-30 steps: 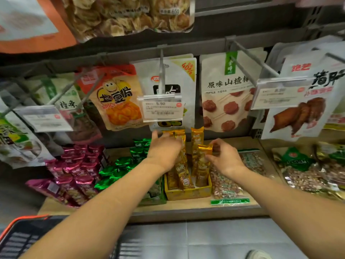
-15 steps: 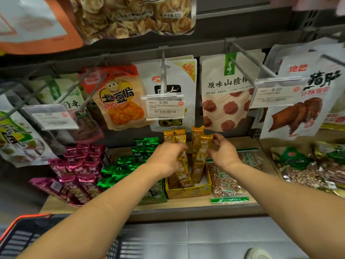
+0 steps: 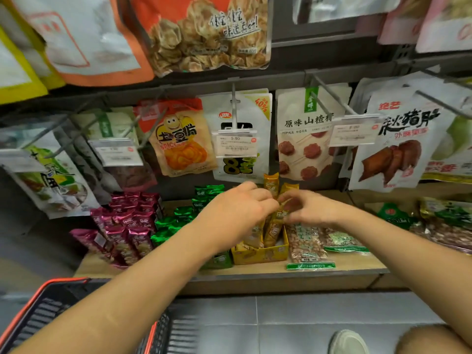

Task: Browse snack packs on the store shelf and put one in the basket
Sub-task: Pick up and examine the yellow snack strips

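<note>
Seeing both hands meet over gold snack packs (image 3: 274,229) standing in yellow box (image 3: 263,255) on wooden shelf (image 3: 357,264). Left hand (image 3: 237,213) curled down among packs; I can't tell its grip. Right hand (image 3: 315,210) pinches one pack's top. Basket (image 3: 30,325) low left, beneath left forearm.

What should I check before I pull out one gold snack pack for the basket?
1. Left hand and right hand at the gold foil snack packs: ok.
2. One pack pinched firmly: cannot tell, fingers blur.
3. Pack lifted clear of the yellow cardboard box: not ok.
4. Black plastic basket with orange rim nearby: ok.
5. Basket opening unblocked: cannot tell, left forearm covers it.
</note>
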Demonstrator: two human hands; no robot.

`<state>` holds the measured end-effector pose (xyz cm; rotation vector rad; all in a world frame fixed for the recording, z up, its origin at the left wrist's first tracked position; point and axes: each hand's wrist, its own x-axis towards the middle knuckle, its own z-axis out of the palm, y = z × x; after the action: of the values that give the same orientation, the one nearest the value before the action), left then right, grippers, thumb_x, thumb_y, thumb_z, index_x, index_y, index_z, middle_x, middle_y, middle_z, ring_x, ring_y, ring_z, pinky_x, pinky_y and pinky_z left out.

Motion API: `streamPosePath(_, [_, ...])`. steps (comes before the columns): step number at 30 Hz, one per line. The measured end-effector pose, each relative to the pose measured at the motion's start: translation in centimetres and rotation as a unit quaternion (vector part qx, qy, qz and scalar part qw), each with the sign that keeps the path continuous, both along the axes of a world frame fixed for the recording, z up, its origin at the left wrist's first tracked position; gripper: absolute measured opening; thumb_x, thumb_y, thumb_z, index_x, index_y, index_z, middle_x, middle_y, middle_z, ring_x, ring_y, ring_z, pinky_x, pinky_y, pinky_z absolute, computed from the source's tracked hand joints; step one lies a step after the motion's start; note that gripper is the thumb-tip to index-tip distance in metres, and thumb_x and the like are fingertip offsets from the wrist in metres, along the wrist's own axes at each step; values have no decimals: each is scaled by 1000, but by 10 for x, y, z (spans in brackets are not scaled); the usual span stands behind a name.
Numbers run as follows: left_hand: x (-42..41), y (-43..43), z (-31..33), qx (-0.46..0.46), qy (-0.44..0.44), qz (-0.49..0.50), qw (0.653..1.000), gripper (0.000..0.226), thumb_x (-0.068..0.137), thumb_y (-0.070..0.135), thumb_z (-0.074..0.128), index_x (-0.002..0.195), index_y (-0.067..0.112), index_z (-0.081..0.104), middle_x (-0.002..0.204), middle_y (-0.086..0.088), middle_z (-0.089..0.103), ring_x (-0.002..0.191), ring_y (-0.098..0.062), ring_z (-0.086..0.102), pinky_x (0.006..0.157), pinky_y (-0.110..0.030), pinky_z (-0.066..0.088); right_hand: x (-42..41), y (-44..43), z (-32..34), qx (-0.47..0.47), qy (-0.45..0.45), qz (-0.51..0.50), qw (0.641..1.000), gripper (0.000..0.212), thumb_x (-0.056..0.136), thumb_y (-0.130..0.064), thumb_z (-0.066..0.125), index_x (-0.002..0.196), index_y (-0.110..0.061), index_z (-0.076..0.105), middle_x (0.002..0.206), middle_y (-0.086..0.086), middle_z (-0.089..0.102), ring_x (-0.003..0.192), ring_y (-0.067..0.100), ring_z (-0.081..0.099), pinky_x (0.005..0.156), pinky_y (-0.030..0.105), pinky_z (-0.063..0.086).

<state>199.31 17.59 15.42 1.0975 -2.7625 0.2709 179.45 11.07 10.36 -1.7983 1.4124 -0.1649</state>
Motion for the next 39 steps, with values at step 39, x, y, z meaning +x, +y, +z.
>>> streamPosePath(39, [61, 92, 28, 247, 552, 198, 771, 18, 77, 44, 65, 79, 26, 67, 78, 4, 61, 72, -8, 53, 67, -31, 46, 63, 149, 75, -299, 52, 60, 951, 52, 80, -77, 34, 116, -41, 49, 87, -13, 63, 75, 4, 58, 63, 34, 52])
